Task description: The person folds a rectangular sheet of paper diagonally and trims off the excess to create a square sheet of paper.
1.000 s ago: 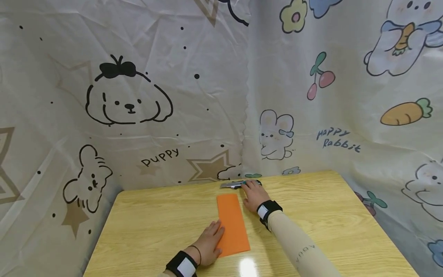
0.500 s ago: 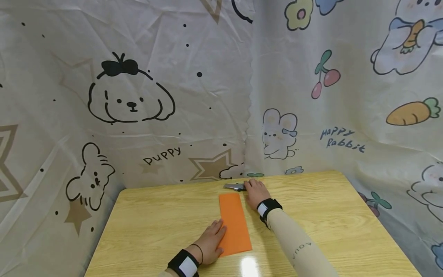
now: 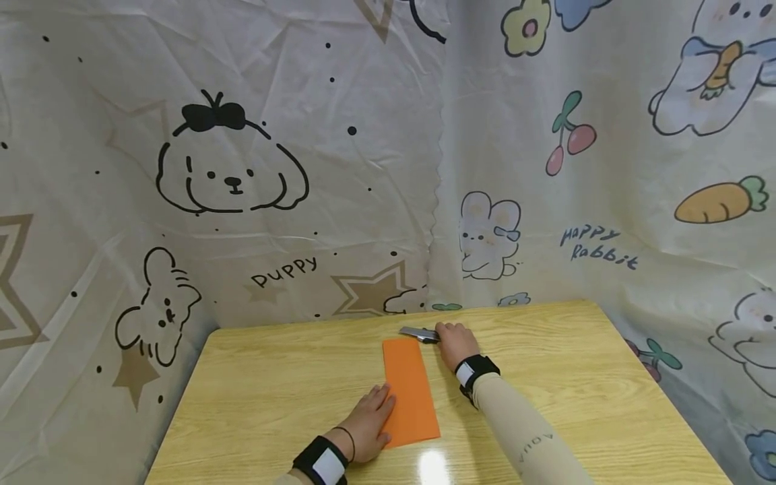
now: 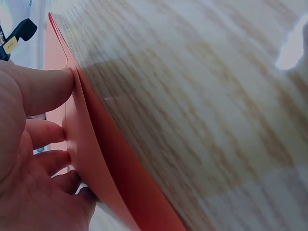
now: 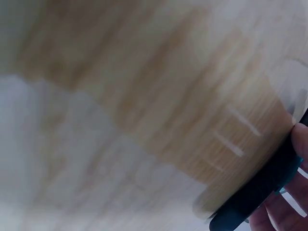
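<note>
Fingers of right hand [image 3: 455, 342] hide most of the gripped knife [image 3: 418, 333].

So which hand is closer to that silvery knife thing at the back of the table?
The right. The right hand has its fingers on the utility knife, gripping its handle. The left hand rests flat on the near end of the orange paper, well short of the knife.

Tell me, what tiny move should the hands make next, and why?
Probably the right hand should lift the knife and bring it to the far end of the orange paper. Its fingers are already round the knife beside that end, and the left hand presses the paper flat on the table.
</note>
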